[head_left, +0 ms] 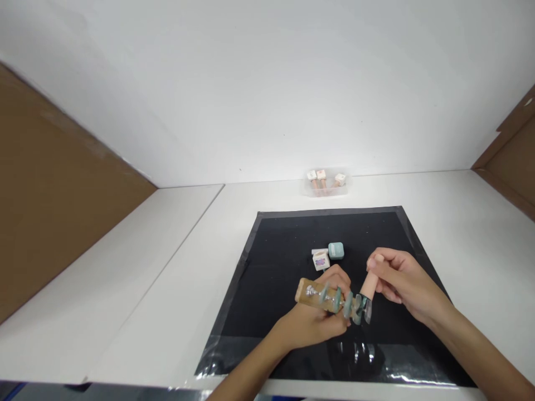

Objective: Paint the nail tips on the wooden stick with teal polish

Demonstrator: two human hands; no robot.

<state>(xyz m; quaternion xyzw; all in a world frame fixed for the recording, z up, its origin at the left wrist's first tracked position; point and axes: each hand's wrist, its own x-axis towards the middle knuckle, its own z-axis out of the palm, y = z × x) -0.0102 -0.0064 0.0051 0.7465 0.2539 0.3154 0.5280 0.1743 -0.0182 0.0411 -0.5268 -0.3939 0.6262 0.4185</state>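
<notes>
My left hand is wrapped round a wooden stick with a row of green and clear nail tips mounted along it. The stick lies nearly level, tilted down to the right. Between thumb and fingers, my right hand pinches a peach nail polish brush by its handle. Its lower end is at the nail tips on the right end of the stick; the bristles are hard to make out. Beyond my left hand stand a teal square bottle and a white block with a purple picture.
A black mat with taped edges covers part of the white table. Against the white back wall sits a clear plastic box with peach-handled, white-topped pieces inside. Brown panels close off the sides.
</notes>
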